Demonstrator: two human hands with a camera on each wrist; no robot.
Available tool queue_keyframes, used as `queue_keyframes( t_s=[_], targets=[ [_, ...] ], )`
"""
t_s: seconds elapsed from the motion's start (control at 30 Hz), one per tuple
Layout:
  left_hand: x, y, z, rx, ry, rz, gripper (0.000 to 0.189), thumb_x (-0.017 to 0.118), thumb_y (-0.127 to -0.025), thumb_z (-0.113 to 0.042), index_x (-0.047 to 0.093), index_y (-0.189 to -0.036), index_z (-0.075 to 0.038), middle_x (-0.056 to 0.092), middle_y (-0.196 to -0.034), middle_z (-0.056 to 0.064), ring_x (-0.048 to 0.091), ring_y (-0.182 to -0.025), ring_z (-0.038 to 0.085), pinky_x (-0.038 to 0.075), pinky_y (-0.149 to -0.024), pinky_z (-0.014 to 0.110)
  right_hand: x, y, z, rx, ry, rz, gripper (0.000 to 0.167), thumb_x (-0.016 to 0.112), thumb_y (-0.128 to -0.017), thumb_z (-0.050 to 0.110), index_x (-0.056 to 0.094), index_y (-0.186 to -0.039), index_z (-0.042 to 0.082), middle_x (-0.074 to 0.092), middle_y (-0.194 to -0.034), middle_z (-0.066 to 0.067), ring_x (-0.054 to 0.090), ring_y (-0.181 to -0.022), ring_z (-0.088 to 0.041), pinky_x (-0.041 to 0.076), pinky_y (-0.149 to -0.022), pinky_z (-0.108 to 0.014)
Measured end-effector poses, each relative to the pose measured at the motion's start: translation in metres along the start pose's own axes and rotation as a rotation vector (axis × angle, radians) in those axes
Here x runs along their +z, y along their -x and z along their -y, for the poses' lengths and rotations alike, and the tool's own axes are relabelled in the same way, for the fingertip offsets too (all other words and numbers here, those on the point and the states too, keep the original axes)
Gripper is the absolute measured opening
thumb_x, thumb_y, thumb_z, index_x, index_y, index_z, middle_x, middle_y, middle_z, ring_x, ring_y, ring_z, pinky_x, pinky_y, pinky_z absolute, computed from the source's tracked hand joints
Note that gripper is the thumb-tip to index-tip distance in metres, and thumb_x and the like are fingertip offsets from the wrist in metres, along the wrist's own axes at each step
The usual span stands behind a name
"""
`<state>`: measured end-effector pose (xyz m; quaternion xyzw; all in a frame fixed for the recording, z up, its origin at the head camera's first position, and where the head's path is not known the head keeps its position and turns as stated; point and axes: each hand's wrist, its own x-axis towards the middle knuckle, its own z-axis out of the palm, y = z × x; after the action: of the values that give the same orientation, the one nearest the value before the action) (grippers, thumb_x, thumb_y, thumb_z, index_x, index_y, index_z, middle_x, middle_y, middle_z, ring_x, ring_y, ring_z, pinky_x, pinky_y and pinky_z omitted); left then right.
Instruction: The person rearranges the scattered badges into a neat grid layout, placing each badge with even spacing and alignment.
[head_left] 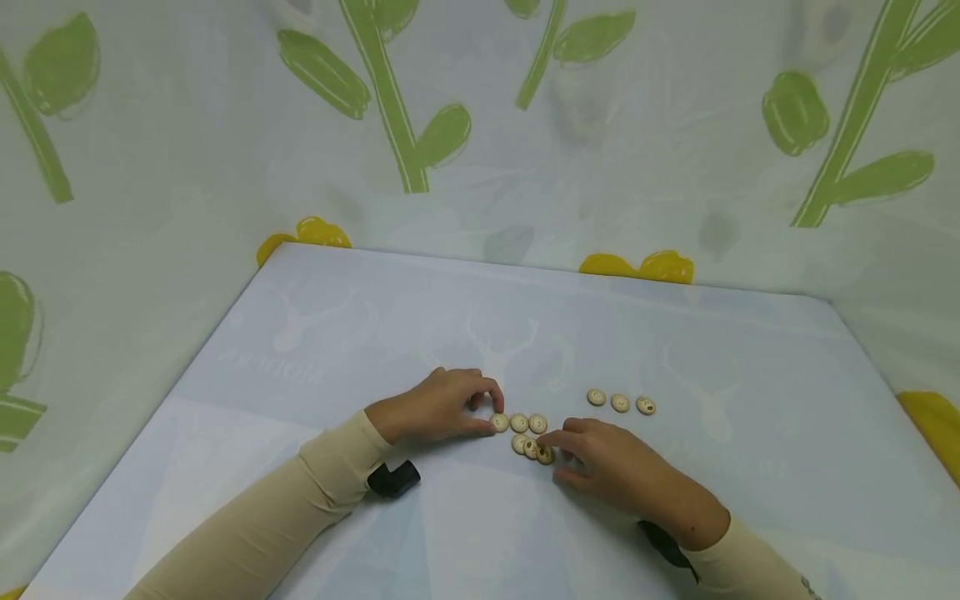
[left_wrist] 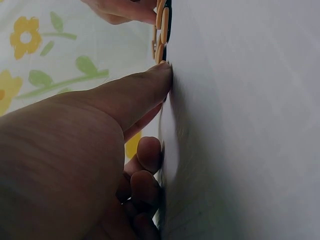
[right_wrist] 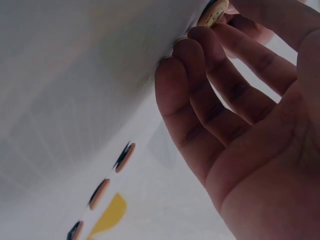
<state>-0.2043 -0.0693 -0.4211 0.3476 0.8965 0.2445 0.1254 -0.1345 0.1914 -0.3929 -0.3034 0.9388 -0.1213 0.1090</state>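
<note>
My left hand (head_left: 446, 406) holds a round wooden button (head_left: 498, 422) on the table, its thumb and index finger at opposite edges. Just to the right, two more pale buttons (head_left: 528, 423) continue the row. Below them, several buttons (head_left: 531, 447) overlap in a slanting line. At the right end of this line, the index fingertip of my right hand (head_left: 611, 462) touches a button with a dark mark (head_left: 546, 455); the thumb stays apart. In the right wrist view, a button with small holes (right_wrist: 213, 13) shows beyond the loosely bent fingers.
Three separate buttons (head_left: 620, 403) lie in a row farther back, right of the hands. The pale table (head_left: 300, 317) has faint deer prints and meets a curtain with green leaves (head_left: 600, 158) at its back edge. A black wrist strap (head_left: 393, 479) sits by the left sleeve.
</note>
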Motion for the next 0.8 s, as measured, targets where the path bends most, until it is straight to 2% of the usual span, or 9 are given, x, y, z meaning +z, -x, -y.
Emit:
queue_keyframes(
  t_s=[0.43, 0.63, 0.8],
  targets=[
    [0.0021, 0.0015, 0.0006, 0.002, 0.004, 0.0, 0.019, 0.076, -0.088, -0.037, 0.067, -0.105, -0.032, 0.054, -0.084, -0.01, 0.05, -0.081, 0.005, 0.034, -0.078, 0.034, 0.0037, -0.0006, 0.0014, 0.015, 0.004, 0.01, 0.03, 0.082, -0.083, 0.021, 0.073, -0.111, 0.022, 0.06, -0.086, 0.013, 0.054, -0.076, 0.001, 0.051, -0.069, -0.023],
    [0.0, 0.0011, -0.001, 0.007, 0.01, -0.021, 0.018, 0.076, -0.089, -0.036, 0.068, -0.104, -0.032, 0.055, -0.084, -0.009, 0.05, -0.081, 0.006, 0.036, -0.076, 0.033, 0.0028, -0.0009, 0.0001, -0.004, 0.031, -0.021, 0.026, 0.083, -0.082, 0.017, 0.073, -0.106, 0.021, 0.06, -0.085, 0.012, 0.056, -0.077, 0.0, 0.052, -0.069, -0.024],
    [-0.0009, 0.0008, -0.001, 0.003, -0.002, -0.007, 0.019, 0.076, -0.089, -0.037, 0.067, -0.104, -0.032, 0.054, -0.084, -0.009, 0.05, -0.08, 0.005, 0.034, -0.075, 0.033, 0.0033, -0.002, -0.0012, -0.009, 0.017, -0.026, 0.021, 0.081, -0.083, 0.016, 0.074, -0.101, 0.021, 0.06, -0.084, 0.012, 0.057, -0.076, 0.0, 0.052, -0.068, -0.023]
  ],
)
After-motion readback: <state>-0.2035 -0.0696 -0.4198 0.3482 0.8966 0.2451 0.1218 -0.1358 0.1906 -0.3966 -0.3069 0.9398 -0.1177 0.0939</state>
